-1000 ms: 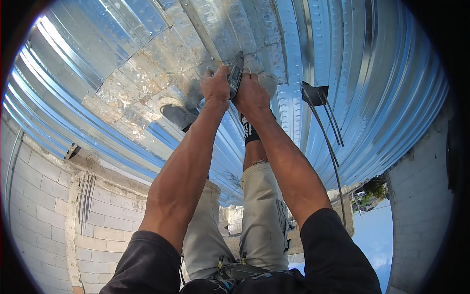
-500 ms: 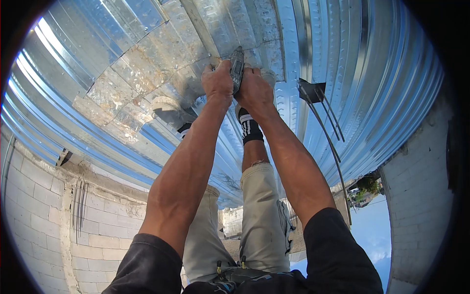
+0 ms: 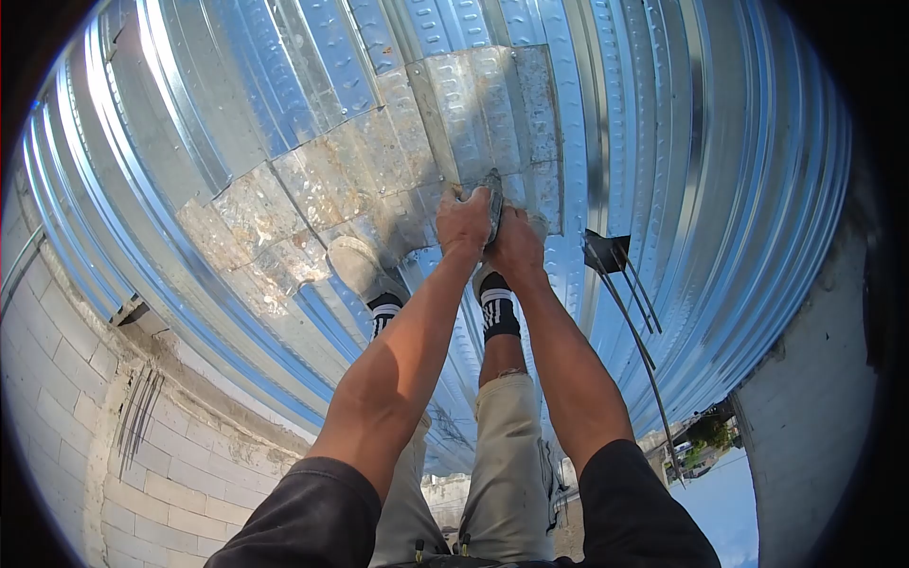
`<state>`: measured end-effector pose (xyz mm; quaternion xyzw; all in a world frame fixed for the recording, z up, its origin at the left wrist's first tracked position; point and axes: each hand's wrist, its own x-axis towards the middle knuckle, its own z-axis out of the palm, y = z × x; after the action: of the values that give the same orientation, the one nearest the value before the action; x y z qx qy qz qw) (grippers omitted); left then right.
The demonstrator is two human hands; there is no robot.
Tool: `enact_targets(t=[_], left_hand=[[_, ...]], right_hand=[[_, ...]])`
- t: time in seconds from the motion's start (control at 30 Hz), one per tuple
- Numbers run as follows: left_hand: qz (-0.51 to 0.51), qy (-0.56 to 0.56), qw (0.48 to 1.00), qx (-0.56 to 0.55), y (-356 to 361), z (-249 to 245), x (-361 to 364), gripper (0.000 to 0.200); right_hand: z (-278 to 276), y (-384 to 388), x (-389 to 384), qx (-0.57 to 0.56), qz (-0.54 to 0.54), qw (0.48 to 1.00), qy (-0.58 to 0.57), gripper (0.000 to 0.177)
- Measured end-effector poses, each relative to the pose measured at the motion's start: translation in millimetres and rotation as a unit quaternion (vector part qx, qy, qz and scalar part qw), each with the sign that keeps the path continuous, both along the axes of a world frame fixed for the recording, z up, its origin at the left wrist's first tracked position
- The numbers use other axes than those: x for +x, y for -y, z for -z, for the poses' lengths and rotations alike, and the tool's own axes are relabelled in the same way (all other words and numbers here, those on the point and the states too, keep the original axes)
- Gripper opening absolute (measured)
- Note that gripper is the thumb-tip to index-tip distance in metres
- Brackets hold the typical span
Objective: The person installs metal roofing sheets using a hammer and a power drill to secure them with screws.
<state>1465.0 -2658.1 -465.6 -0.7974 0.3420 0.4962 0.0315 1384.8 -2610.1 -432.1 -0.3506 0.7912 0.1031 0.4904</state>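
The left hand (image 3: pixel 464 222) and right hand (image 3: pixel 517 244) together clasp a dark tool (image 3: pixel 495 194) over the worn metal sheet's (image 3: pixel 473 95) near right part, apparently working there, which calls for steady bracing.

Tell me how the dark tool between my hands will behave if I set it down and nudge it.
The dark tool would likely stay rigid, as its body looks hard. Nudged, it may catch on the ribbed metal deck. Being long and narrow, it would probably swivel easily.
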Motion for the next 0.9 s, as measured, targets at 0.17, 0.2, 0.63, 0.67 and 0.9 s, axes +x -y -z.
enact_targets(t=[0.17, 0.2, 0.63, 0.67, 0.9], left_hand=[[0.042, -0.026, 0.999, -0.014, 15.9, -26.0, 31.5, 0.052], [0.055, -0.031, 0.998, -0.024, 14.6, -28.7, 50.6, 0.05], [-0.388, -0.336, 0.85, 0.12, 23.1, -173.9, 49.3, 0.026], [-0.388, -0.359, 0.839, 0.13, 21.5, -177.7, 37.7, 0.026], [-0.328, -0.397, 0.85, 0.111, 20.7, -213.8, -32.9, 0.022]], right_hand=[[-13.5, -4.1, 2.5, -0.017, 0.022, 1.0, 0.001, 0.057], [-21.5, -6.3, 1.3, -0.024, 0.03, 0.999, 0.01, 0.056], [-208.0, -49.8, -85.7, -0.118, 0.422, 0.789, 0.431, 0.036], [-210.7, -62.7, -95.3, -0.118, 0.416, 0.79, 0.435, 0.037], [-259.8, -67.4, -143.0, -0.098, 0.487, 0.75, 0.437, 0.045]])
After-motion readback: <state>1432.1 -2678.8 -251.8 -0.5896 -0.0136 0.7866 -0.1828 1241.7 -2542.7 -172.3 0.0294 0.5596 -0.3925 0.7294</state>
